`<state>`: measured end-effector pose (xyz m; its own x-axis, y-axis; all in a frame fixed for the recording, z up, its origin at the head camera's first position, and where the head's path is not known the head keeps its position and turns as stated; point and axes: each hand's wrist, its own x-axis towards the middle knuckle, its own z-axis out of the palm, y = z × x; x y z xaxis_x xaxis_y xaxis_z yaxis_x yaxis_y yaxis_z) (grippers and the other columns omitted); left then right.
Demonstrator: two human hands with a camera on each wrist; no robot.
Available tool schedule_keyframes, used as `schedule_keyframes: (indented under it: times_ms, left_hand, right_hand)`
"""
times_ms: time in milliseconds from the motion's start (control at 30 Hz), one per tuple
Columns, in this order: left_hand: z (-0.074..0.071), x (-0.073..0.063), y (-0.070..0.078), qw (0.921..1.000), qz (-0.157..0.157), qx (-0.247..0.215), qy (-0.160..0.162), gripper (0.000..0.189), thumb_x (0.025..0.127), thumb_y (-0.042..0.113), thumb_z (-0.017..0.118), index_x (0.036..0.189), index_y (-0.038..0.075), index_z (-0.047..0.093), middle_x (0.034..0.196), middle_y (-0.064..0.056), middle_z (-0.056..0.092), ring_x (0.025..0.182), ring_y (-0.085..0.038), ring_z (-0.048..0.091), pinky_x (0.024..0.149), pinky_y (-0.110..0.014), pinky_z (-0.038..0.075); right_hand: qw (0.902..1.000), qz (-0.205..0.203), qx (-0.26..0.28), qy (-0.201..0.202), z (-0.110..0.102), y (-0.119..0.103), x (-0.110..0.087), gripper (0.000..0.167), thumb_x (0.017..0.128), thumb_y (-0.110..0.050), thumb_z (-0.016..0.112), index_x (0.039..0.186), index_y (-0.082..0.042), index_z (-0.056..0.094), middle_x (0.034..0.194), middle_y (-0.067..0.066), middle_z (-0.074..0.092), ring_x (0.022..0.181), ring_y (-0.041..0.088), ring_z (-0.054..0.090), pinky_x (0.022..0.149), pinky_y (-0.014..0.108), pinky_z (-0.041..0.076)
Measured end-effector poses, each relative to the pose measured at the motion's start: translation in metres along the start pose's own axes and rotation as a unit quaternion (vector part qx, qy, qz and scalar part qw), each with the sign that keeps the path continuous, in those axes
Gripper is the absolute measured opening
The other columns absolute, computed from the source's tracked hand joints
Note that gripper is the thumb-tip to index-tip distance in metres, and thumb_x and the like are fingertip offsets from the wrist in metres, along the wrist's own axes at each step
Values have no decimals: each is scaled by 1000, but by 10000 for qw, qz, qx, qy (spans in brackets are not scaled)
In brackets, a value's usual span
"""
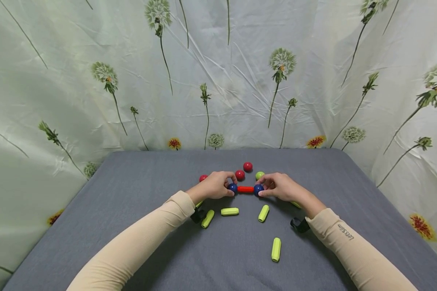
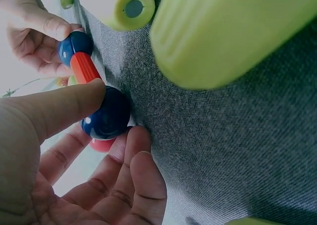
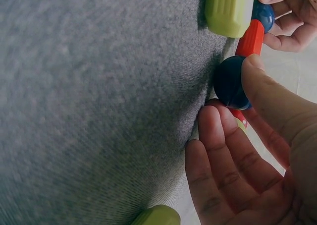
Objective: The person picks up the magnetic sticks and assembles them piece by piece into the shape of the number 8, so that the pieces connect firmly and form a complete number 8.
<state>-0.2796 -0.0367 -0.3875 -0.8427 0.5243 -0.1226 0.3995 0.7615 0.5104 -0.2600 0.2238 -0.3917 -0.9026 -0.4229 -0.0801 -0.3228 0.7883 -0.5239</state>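
A short red ridged rod (image 1: 245, 189) lies between two dark blue balls, with one ball at each end. My left hand (image 1: 217, 185) pinches the left blue ball (image 2: 106, 113) between thumb and fingers. At the other end, the right hand (image 1: 282, 187) holds the right blue ball (image 3: 232, 82), thumb on its near side. The rod meets both balls, though how deep its ends sit in them is hidden. All three pieces are at the cloth surface, in a line running left to right in the head view.
Beyond the hands sit red balls (image 1: 247, 166) and a green ball (image 1: 260, 175). Another red ball (image 1: 203, 178) is partly behind the left hand. Several yellow-green rods (image 1: 276, 249) lie nearer on the grey cloth (image 1: 149, 169). A flowered curtain (image 1: 240, 81) hangs behind.
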Motion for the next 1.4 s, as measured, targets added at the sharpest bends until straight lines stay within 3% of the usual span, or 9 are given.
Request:
schedule_keyframes:
  times_ms: [500,667,833,1067,1400]
  left_hand:
    - [-4,-8,-1,10000,22,-3,0,42,91,16,82,128,14,63,92,-3,66,82,-16,58,75,-31,48]
    - [-9,-13,-2,9998,-120,-131,9,55,93,17,80,141,15,53,100,-4,70,86,-16,64,79,-35,54]
    - [-15,-20,-2,9995,-96,-230,190,62,94,16,78,148,13,47,97,-5,70,83,-17,64,77,-35,55]
    - [-20,-36,1,9982,78,-233,552,60,94,18,78,145,13,46,92,-3,69,79,-13,64,77,-33,56]
    - [-10,-60,12,9970,586,403,307,39,94,18,78,129,9,62,85,-2,63,72,-13,57,68,-29,50]
  right_hand:
    - [10000,52,1,16,1,-1,-1,30,95,-25,78,121,-10,73,94,3,70,84,13,61,75,30,50]
    - [10000,40,-19,28,2,-1,-1,30,94,-25,79,120,-11,73,93,3,69,83,13,60,74,29,49]
    - [10000,-2,11,23,2,0,-1,30,94,-24,78,121,-11,73,93,3,68,83,13,59,74,29,49]
    - [10000,-12,2,30,1,0,-3,30,94,-25,79,121,-11,73,93,3,68,84,14,60,75,29,49]
    - [10000,0,-19,57,2,0,-2,30,94,-25,79,121,-12,73,93,2,68,84,14,60,76,30,50]
